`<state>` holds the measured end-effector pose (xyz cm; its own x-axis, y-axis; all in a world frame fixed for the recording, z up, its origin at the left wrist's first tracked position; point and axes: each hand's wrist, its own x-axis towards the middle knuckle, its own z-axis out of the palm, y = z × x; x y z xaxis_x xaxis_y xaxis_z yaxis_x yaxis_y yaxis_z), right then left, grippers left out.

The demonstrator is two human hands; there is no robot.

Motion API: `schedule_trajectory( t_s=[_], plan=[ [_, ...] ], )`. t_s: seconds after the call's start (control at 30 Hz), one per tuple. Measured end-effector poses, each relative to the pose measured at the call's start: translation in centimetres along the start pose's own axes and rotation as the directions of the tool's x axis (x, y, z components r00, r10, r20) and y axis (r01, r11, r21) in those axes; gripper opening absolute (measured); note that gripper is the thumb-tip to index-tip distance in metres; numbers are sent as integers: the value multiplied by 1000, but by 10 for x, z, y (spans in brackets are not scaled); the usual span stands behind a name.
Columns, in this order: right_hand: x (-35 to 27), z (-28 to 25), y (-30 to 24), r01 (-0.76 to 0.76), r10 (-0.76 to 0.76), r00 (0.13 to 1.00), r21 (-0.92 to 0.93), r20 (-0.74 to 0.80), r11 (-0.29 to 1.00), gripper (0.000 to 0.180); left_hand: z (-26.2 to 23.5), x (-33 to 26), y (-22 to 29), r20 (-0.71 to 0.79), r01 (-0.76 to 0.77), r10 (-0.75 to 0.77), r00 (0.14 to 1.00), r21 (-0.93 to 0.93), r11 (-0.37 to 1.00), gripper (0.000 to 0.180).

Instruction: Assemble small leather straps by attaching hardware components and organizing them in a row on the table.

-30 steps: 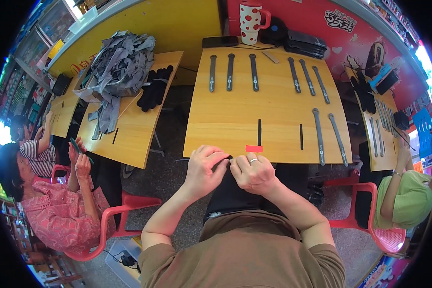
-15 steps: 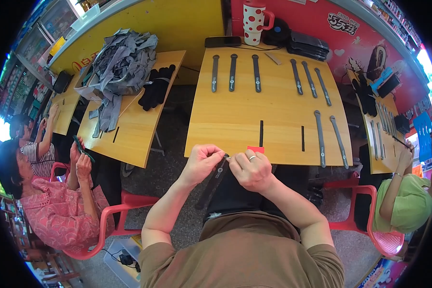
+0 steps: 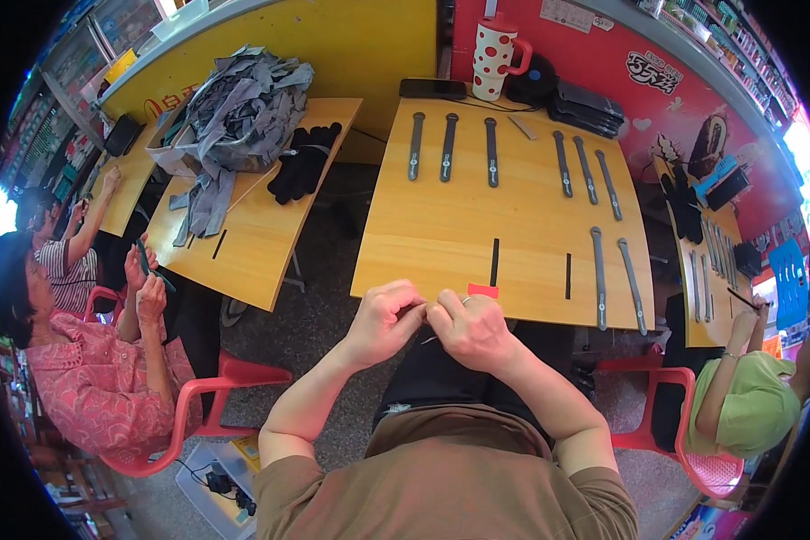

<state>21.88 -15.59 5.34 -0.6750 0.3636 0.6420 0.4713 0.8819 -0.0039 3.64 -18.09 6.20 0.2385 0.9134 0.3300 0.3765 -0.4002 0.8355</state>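
Observation:
My left hand and my right hand meet fingertip to fingertip just off the table's front edge, over my lap. Both are closed in a pinch. A dark grey strap hung from the left fingers a moment earlier; now the hands hide nearly all of it, and only a small pale bit shows under the right fingers. What the right fingertips grip is hidden. Close beyond the right hand, a red piece lies at the table edge. Several grey straps, such as a long one, lie spread on the wooden table.
Two dark strips, one here, mark the table. At its back stand a red-dotted tumbler, a phone and a black stack. A side table at left bears a heap of grey cloth pieces and black gloves. People sit on both sides.
The strap that hung below my left hand has dropped out of sight behind the hands. My fingertips have come closer together. The view has shifted slightly.

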Motion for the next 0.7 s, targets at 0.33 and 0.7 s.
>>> schedule_trajectory(
  t_s=[0.33, 0.7],
  plan=[
    [-1, 0, -22, 335, -327, 942, -206, 74, 919, 11, -3, -5, -42, -132, 275, -427, 894, -592, 758, 17],
    [8, 6, -9, 62, -56, 997, -144, 46, 988, 11, 0, -2, -29, -18, 279, -352, 936, -571, 772, 13]
  ],
)
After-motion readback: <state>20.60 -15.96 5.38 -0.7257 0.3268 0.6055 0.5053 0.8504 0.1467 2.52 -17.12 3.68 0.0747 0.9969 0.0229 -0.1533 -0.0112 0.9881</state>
